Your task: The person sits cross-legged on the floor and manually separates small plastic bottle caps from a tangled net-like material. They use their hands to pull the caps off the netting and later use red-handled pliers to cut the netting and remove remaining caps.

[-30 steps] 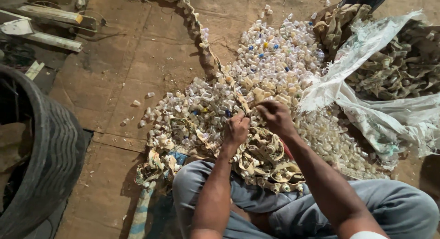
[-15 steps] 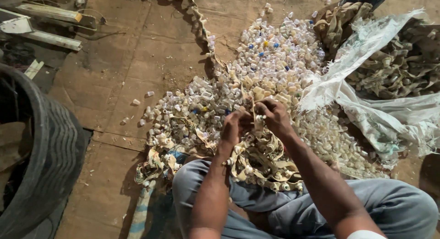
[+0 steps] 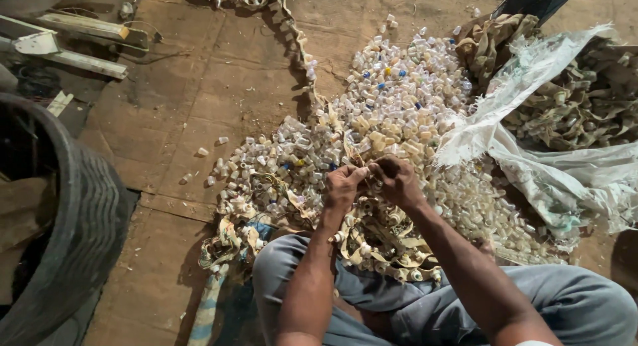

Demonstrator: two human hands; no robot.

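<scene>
Warm, fairly dim light falls from about one o'clock, throwing soft shadows toward seven. Focus is sharp centrally. The white sack [image 3: 531, 113] glares slightly; corners darken.

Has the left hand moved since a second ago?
Yes. The left hand has closed rightward onto the right hand, judged against the white sack's edge.

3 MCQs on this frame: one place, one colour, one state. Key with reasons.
1. Where does the tyre lie?
A. frame's left edge
B. on the pile
C. on the sack

2. Colour of the person's trousers?
A. red
B. grey
C. black

3. How are the hands?
A. far apart
B. flat on the floor
C. together, pinching a small piece

Key: 1 A, it curves along the left edge. 2 B, grey cloth covers both knees. 3 C, left hand and right hand meet over the pile of small plastic caps, beside the white sack.
</scene>
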